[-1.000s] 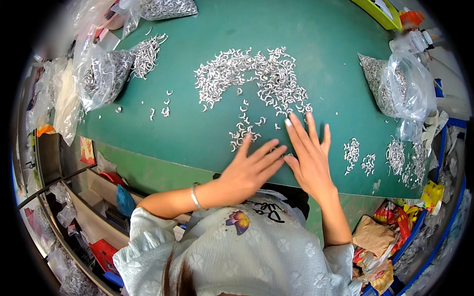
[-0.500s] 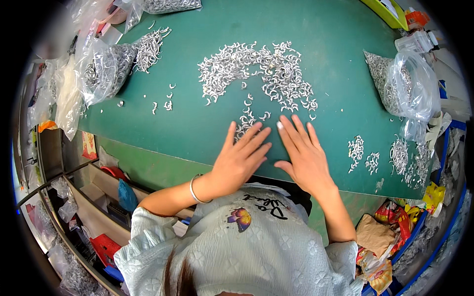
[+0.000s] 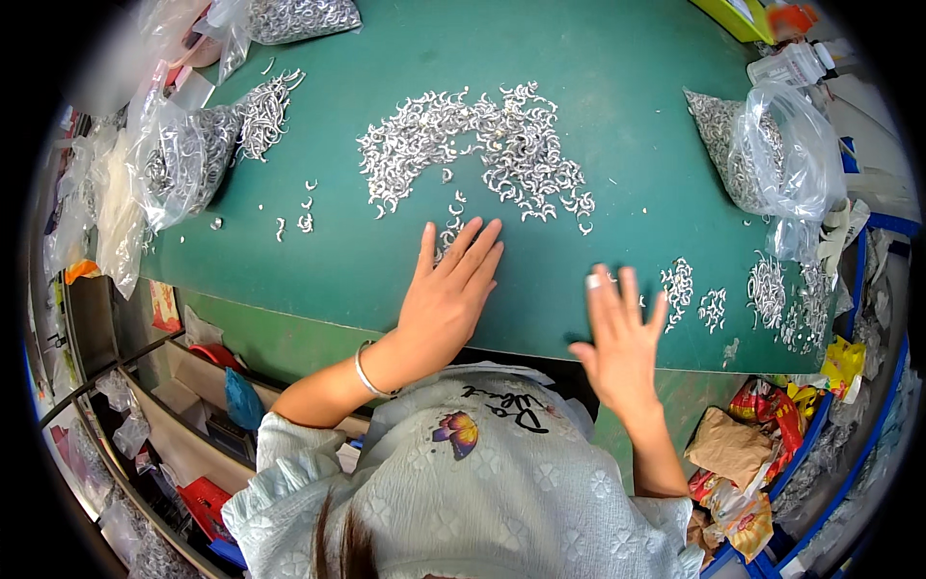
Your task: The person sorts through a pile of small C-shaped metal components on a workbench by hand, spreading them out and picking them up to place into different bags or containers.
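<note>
A large arched heap of small silver crescent-shaped pieces [image 3: 526,159] lies mid-table on the green tabletop [image 3: 318,280]. My left hand [image 3: 446,304] rests palm down below this heap, fingers spread, partly covering a short trail of the same pieces [image 3: 453,217]. My right hand [image 3: 625,343], slightly blurred, is near the table's front edge with fingers apart. Its fingertips are close to a small pile of crescents [image 3: 678,285], and a bit or two shows beside them. Whether anything lies under either palm is hidden.
Small piles of pieces [image 3: 767,289] sit at the right edge. Filled clear bags stand right [image 3: 723,145], left [image 3: 188,159] and far left [image 3: 304,19], the left one spilling crescents [image 3: 265,111]. A yellow-green bin [image 3: 738,17] and a white bottle [image 3: 791,66] are far right.
My right hand has moved right, away from my left hand, toward the small piles. My left hand stays by the trail of crescents. The whole view has shifted slightly.
</note>
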### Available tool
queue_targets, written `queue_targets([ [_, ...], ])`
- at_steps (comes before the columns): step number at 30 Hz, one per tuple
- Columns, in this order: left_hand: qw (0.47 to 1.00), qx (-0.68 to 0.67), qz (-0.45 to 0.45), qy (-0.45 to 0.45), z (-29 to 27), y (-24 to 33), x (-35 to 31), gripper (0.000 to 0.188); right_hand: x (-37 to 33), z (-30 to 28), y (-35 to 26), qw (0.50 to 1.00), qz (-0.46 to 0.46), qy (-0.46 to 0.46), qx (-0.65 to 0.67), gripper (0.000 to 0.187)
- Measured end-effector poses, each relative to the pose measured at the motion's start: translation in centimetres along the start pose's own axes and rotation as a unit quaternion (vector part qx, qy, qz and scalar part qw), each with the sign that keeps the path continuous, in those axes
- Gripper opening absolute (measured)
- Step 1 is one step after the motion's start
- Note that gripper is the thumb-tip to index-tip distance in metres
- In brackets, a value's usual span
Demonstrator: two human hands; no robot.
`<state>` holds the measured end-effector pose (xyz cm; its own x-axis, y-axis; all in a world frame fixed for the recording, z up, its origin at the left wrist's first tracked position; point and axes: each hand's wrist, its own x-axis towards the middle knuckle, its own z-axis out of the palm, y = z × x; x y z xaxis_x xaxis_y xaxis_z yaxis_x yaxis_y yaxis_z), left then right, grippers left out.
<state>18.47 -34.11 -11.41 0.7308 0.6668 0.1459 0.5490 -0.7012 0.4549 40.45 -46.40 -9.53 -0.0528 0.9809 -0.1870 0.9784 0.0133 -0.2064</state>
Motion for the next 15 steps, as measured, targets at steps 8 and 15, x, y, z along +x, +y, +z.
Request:
queue_targets([
  [8,0.999,-0.032,0.034,-0.007,-0.3,0.8,1.6,0.044,6.8,-1.2,0.1,0.995,-0.002,0.096,0.031,0.078],
  [15,0.999,0.033,0.004,-0.005,-0.1,0.3,3.2,0.050,3.2,-1.9,-1.7,0.993,-0.079,-0.017,0.092,0.078],
])
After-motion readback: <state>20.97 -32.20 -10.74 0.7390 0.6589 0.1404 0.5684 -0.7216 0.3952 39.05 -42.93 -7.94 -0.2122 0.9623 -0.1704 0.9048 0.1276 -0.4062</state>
